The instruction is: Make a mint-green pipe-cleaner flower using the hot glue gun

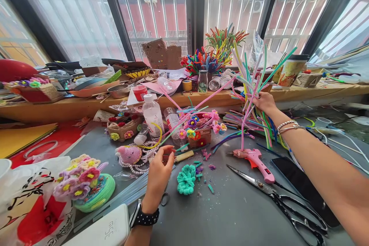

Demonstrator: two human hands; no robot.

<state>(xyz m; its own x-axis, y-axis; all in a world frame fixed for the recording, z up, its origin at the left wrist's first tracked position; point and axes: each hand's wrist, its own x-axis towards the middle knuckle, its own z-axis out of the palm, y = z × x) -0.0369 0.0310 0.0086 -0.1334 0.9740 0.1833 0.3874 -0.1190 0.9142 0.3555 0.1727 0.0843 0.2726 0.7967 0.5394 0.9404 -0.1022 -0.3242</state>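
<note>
My right hand [264, 103] is closed round a bunch of colourful pipe cleaners [248, 84], whose ends fan out upward above the table. A pink one hangs down from it towards the pink glue gun [255, 160]. Loosely curved, my left hand [160, 171] holds nothing, with thumb and fingers apart. Its fingertips are close to a wooden handle [184, 156]; I cannot tell whether they touch. To its right lies a teal fuzzy pipe-cleaner piece [186, 179] among small cut bits. Black-handled scissors [273, 192] lie half open below the glue gun.
A phone [302, 190] lies under my right forearm. Bottles [152, 117] and a basket of fuzzy flowers [201, 137] stand mid-table. At left are a green flower ornament [95, 194], a white power bank [100, 228] and a printed bag [34, 203]. A cluttered ledge [173, 100] runs behind.
</note>
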